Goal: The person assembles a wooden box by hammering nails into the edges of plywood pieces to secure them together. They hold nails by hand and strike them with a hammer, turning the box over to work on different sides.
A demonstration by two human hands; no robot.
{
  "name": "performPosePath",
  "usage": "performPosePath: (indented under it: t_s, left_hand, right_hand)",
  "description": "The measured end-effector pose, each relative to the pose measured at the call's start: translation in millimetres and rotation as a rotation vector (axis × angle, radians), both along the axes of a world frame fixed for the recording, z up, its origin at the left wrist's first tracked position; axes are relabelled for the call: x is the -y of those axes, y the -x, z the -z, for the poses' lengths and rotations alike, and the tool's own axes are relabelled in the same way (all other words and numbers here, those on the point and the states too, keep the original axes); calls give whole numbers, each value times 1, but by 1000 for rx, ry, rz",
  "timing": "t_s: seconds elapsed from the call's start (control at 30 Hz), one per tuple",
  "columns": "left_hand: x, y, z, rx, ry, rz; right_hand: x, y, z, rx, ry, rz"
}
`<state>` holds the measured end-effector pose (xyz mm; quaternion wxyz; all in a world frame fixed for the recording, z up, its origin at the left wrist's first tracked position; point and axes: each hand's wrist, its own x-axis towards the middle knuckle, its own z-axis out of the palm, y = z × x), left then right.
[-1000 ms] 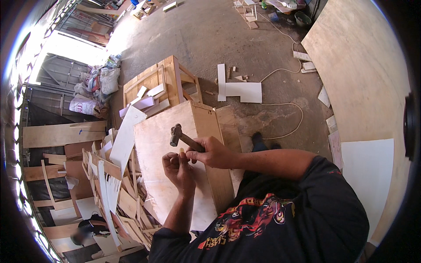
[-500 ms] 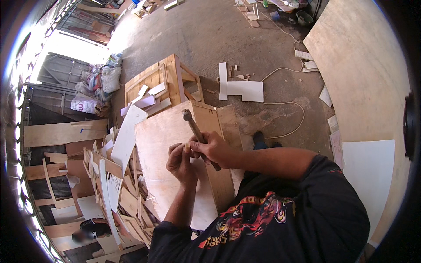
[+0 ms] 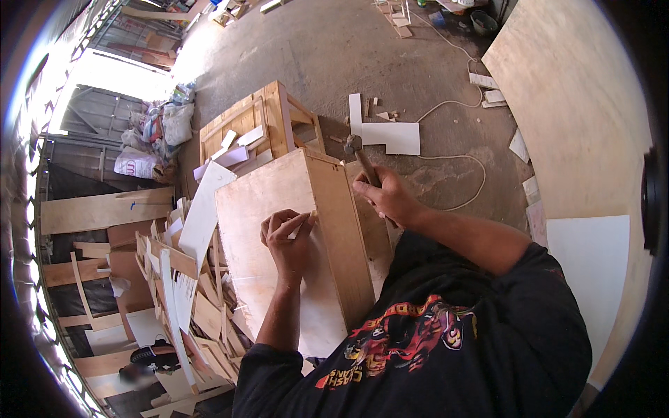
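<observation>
A large pale plywood box (image 3: 268,184) stands in front of me, one corner edge running toward my body. My left hand (image 3: 284,233) rests over its top face, thumb and fingers pinched together close to that edge. What sits in the pinch is too small to make out. To the right of the box, my right hand (image 3: 390,196) is wrapped round the handle of a hammer (image 3: 367,166). The hammer's head is raised and points away from me, apart from the box.
A wooden frame stand (image 3: 237,122) bearing white offcuts stands beyond the box. Scrap wood (image 3: 209,313) is heaped to the left, near another person (image 3: 150,359). White board pieces (image 3: 394,138) and a cable (image 3: 481,174) lie on the floor. A big plywood sheet (image 3: 571,125) fills the right.
My hands have parted. The right hand has swung the hammer to the right, off the box, while the left has shifted slightly right and closer to the box's edge.
</observation>
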<state>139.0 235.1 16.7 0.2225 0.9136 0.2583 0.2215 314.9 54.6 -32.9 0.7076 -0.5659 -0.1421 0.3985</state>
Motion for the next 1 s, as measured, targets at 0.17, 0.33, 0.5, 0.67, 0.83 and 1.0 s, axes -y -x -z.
performPosePath:
  t_s: [0.17,0.33,0.5,0.67,0.83,1.0]
  left_hand:
    - [-2,-1,1,24,-60,44]
    - [2,-3,1,18,-32,-2]
    - [2,0,1,7,50,-30]
    - [1,1,3,19,37,-10]
    - [3,2,1,27,-99,30]
    - [2,2,0,20,-104,43]
  right_hand:
    - [9,5,4,154,92,-7]
    - [15,6,8,169,98,6]
    - [20,5,11,208,89,-11]
    - [23,2,19,356,101,-46]
    - [27,2,16,457,123,-67]
    - [28,0,10,451,113,-91]
